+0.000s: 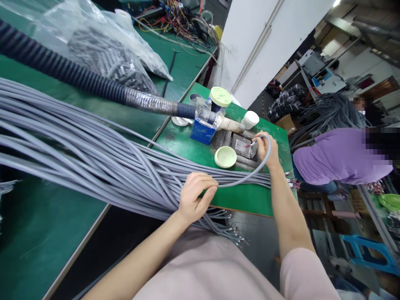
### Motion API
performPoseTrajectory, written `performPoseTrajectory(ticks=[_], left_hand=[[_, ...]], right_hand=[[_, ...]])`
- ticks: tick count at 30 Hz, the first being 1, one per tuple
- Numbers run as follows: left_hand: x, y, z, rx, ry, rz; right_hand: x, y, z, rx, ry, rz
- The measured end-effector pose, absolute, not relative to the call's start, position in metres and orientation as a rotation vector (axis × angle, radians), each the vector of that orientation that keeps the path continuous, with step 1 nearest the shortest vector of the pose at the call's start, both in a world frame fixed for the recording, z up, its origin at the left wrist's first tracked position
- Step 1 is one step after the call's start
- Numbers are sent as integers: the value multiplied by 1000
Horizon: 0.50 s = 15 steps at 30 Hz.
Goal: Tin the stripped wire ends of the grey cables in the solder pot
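My right hand (267, 149) pinches a grey cable (250, 179) close to its stripped end. Thin coloured wires (248, 146) stick out of that end, over the shiny square surface of a small solder pot (242, 146). From there the cable bends in a loop back toward my left hand (197, 196). My left hand is curled round the same cable, on top of a thick bundle of grey cables (125, 154); its inner fingers are partly hidden. A pale green open dish (225, 157) stands beside the pot.
A black corrugated hose (78, 79) crosses above the bundle, its white nozzle (231, 124) near the pot. Around it are a blue box (202, 131), a green-lidded tub (220, 96) and a white cup (250, 119). A co-worker in purple (334, 156) is at right.
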<state>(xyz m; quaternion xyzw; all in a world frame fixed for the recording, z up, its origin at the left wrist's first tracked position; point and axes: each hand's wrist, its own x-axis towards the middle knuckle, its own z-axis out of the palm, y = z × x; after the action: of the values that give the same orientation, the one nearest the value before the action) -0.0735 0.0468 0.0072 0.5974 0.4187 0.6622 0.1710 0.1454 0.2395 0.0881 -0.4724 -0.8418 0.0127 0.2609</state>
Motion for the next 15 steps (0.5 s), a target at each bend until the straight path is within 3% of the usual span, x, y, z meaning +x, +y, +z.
performPoseTrajectory(ticks=[7, 15], left_hand=[[-64, 44, 17, 1614, 1100, 1739], [-9, 31, 32, 901, 716, 1155]], right_hand=[[153, 126, 126, -909, -2287, 202], [176, 36, 84, -791, -2423, 421]])
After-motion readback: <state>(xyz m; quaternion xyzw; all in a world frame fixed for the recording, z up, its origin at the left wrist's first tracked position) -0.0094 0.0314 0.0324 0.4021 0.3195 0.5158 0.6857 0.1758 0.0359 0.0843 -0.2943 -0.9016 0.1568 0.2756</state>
